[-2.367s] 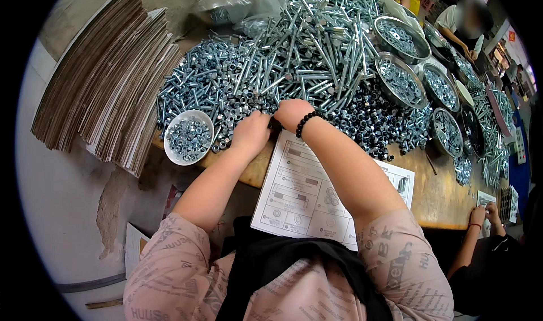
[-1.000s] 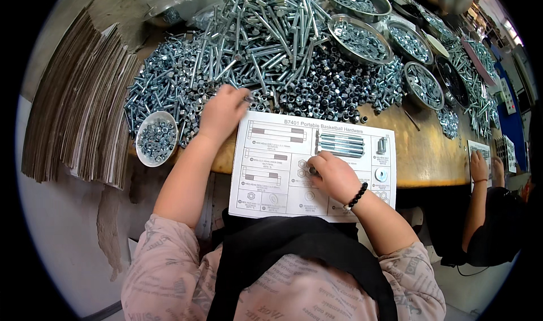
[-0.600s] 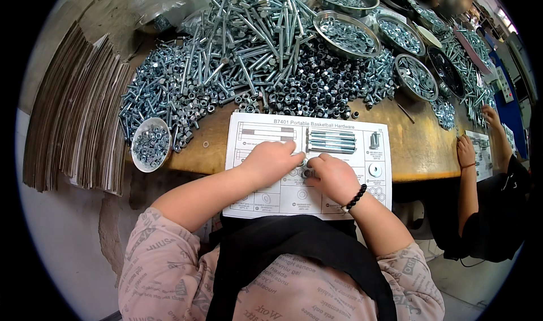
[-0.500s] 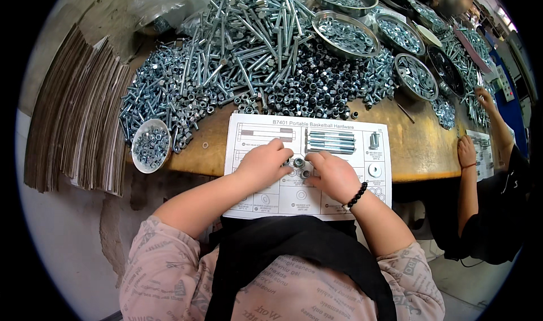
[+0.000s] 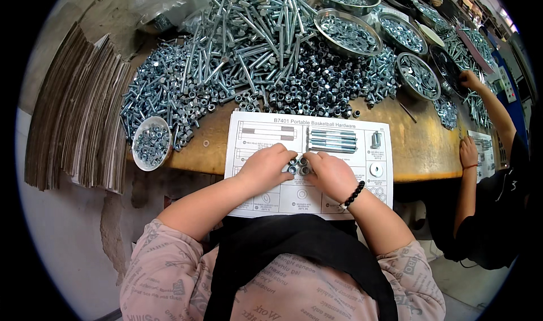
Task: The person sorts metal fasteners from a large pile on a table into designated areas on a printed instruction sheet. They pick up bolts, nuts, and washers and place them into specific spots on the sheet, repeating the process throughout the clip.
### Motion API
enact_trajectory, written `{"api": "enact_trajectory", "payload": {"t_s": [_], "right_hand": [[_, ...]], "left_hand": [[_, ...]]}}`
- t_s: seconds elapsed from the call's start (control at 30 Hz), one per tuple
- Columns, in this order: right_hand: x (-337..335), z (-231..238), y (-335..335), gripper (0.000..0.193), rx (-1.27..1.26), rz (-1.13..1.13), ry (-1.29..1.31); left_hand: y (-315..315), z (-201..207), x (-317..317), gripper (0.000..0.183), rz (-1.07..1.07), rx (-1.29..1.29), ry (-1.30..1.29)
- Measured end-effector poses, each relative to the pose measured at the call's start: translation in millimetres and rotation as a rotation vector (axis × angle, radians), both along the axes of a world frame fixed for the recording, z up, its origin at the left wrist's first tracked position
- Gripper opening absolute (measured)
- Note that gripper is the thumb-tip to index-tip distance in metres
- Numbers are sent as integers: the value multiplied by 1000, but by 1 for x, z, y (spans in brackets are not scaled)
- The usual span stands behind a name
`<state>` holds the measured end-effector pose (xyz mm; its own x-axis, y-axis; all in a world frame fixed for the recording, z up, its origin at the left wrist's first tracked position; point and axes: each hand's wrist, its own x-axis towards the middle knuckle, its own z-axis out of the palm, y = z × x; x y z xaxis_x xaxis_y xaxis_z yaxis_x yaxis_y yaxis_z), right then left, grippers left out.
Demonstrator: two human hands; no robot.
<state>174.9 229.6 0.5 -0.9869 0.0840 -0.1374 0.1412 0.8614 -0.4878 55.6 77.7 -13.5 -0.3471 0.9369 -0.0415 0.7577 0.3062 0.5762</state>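
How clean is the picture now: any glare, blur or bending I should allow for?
Head view: fisheye bending bows the cardboard stack at the left, and the corners are black; head view: bright glints on the piled bolts; head view: left hand, right hand and printed sheet look evenly lit, without obvious motion blur, though the sheet's smallest print is hard to read.

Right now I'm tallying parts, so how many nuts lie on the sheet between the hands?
4 nuts show on the sheet: two by the left hand, two by the right hand; more may be hidden.
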Motion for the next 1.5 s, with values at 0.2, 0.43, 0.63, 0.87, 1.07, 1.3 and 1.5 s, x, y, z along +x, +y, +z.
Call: {"api": "enact_trajectory", "payload": {"t_s": [0.2, 0.43, 0.63, 0.87, 1.07, 1.3, 1.5], "right_hand": [[-3, 0, -4, 25, 9, -12, 21], [-8, 19, 5, 43, 6, -76, 83], [-26, 30, 2, 37, -48, -48, 142], [-37, 30, -10, 35, -87, 12, 129], [-48, 34, -21, 30, -99, 63, 136], [-60, 36, -32, 26, -58, 127, 120], [-62, 32, -25, 25, -76, 100, 138]], "left_hand": [[-1, -6, -1, 44, -12, 39, -20], [-25, 12, -19, 38, 109, 258, -158], [-90, 30, -79, 35, 492, 325, 17], [-171, 52, -202, 45, 834, 182, 447], [-137, 48, -262, 32, 632, 68, 328], [-111, 18, -296, 38, 699, -116, 449], [-152, 32, -298, 35, 642, 171, 147]]}}
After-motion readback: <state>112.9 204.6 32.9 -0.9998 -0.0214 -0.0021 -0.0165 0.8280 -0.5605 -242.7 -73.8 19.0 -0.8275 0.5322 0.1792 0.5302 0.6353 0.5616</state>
